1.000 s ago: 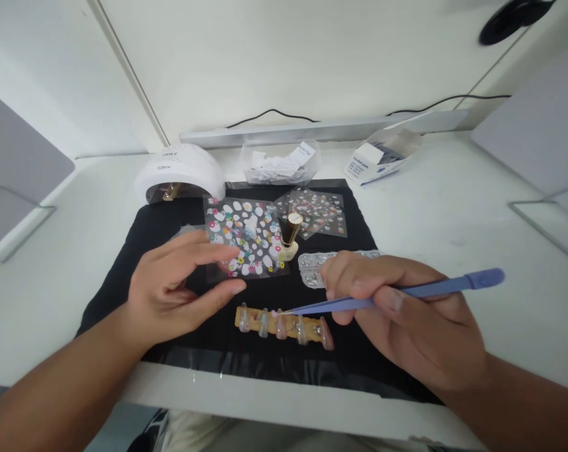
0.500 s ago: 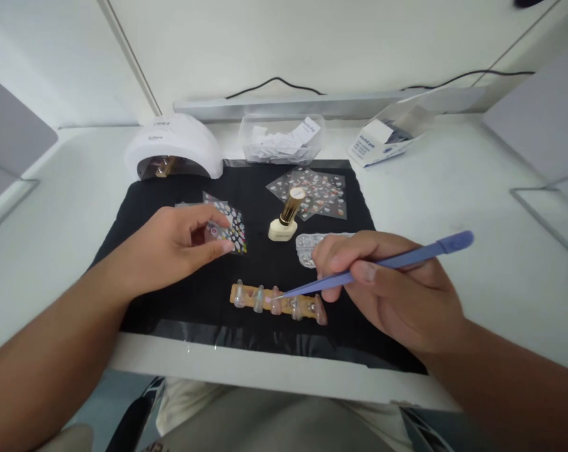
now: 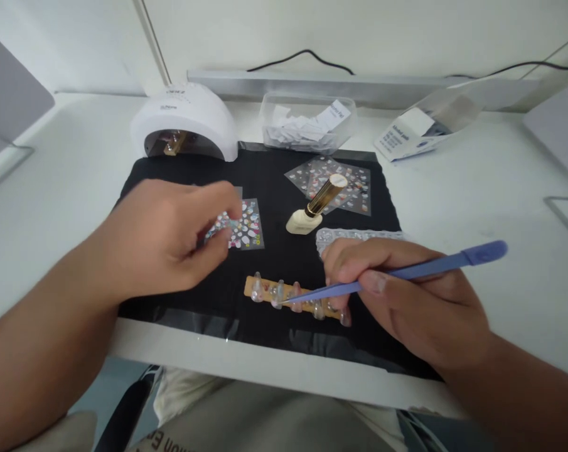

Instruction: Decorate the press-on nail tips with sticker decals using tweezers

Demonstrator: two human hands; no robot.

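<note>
My right hand (image 3: pixel 406 289) grips a pair of blue tweezers (image 3: pixel 420 269) like a pen. Their tip meets the lower end of the second nail tip from the left (image 3: pixel 277 294), part of a row of clear and pinkish false nails on a wooden strip (image 3: pixel 250 285). Whether the tweezers pinch a sticker is too small to tell. My left hand (image 3: pixel 175 238) hovers over a sticker sheet (image 3: pixel 246 227) of small coloured shapes, its thumb and index finger apart with nothing visible between them. Right of that sheet stands a cream polish bottle (image 3: pixel 305 221) with a gold cap.
Behind are a white nail lamp (image 3: pixel 189 113) with a wooden piece inside, a clear tub of white pads (image 3: pixel 307 135) and an alcohol pad box (image 3: pixel 406 138). More sticker sheets (image 3: pixel 359 188) and a clear rhinestone case (image 3: pixel 331 235) rest on the black mat (image 3: pixel 199 289).
The tweezers' tip has shifted left from the middle nail to the second one. My left hand has lifted and drawn back slightly from the sticker sheet. The whole view has shifted with my head.
</note>
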